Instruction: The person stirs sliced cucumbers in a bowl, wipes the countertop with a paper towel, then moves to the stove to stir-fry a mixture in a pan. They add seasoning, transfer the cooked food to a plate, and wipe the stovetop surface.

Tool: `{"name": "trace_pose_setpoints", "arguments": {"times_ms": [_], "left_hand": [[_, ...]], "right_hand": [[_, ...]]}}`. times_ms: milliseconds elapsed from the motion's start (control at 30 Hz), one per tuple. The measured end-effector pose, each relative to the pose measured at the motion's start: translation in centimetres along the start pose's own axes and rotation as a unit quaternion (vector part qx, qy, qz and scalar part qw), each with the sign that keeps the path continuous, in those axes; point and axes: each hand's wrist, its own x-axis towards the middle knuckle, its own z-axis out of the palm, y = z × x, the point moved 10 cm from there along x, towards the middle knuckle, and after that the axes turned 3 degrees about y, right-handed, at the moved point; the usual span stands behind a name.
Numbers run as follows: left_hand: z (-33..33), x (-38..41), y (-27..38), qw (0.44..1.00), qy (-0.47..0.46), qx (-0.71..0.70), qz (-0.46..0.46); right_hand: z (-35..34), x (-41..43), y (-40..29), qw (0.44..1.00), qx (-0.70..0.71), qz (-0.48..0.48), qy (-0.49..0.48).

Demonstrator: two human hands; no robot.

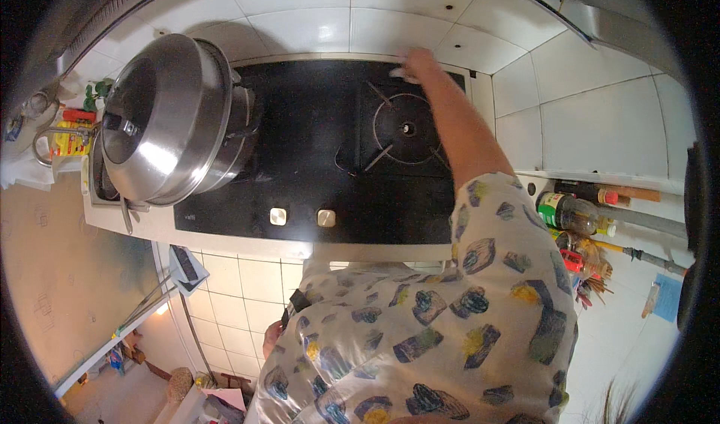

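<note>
My right hand reaches across the black glass gas cooktop to its back edge, near the tiled wall. Blurred, it holds a small white cloth or paper against the back of the surface. In front of it is the right burner, with a wire ring and thin support arms around it. My left hand hangs low at my side, mostly hidden by my patterned shirt; its fingers cannot be made out well. Two metallic knobs sit at the cooktop's front.
A large lidded steel pot stands on the cooktop's left side. Bottles and jars crowd the right. At the far left is a faucet beside a yellow package. A range hood edge curves overhead; a dustpan is below left.
</note>
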Motion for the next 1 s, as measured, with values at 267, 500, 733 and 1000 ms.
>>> {"name": "trace_pose_setpoints", "arguments": {"times_ms": [267,500,733,1000], "left_hand": [[0.1,0.8,0.2,0.999,-0.005,-0.044,0.031],[-2.8,-2.5,6.6,0.998,0.024,-0.024,0.048],[-0.6,-1.2,2.1,0.998,-0.005,-0.048,0.040],[0.4,3.2,-2.1,0.986,-0.022,-0.161,0.042]], "right_hand": [[4.3,-3.4,12.3,0.992,-0.052,0.112,0.021],[-1.3,3.3,-4.5,0.947,0.197,0.184,0.173],[-3.7,1.9,-15.0,0.966,0.191,-0.082,0.153],[-8.6,-16.4,-18.9,0.894,0.403,-0.150,0.123]]}}
